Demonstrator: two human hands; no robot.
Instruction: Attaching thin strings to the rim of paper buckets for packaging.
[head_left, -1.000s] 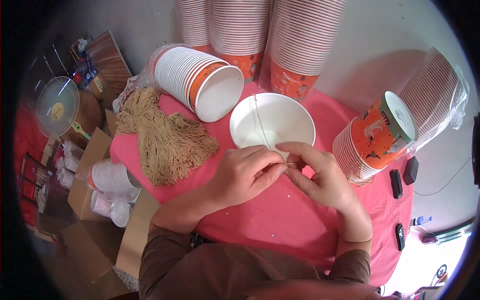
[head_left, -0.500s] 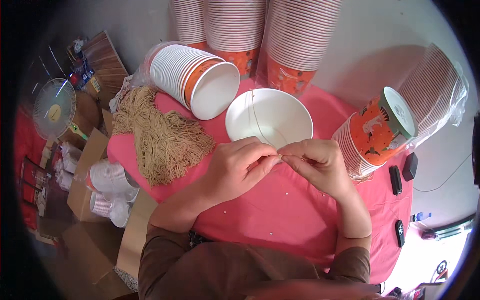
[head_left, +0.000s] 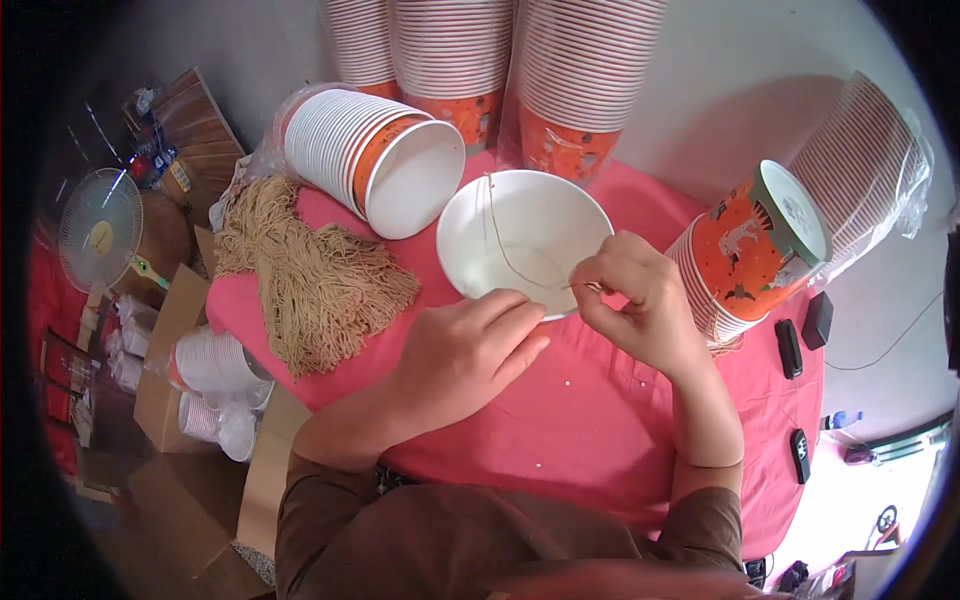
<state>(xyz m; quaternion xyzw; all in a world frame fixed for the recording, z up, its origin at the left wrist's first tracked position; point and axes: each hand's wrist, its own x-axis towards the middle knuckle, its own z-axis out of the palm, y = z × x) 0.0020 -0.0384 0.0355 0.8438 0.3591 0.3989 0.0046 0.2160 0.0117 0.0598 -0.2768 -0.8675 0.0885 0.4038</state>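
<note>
grey floor (head_left: 200, 50), white wall (head_left: 760, 90), pink-clothed table (head_left: 600, 440), fan (head_left: 98, 232) at left.

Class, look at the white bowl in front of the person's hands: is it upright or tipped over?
Upright: the white bowl stands on the pink table, its round mouth facing up, inside visible.

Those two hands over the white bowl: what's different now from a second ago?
The hands, pinched together before, have parted: the right hand pinches the thin string, the left hand rests at the white bowl rim. Cup stacks and the string pile stayed put.
</note>
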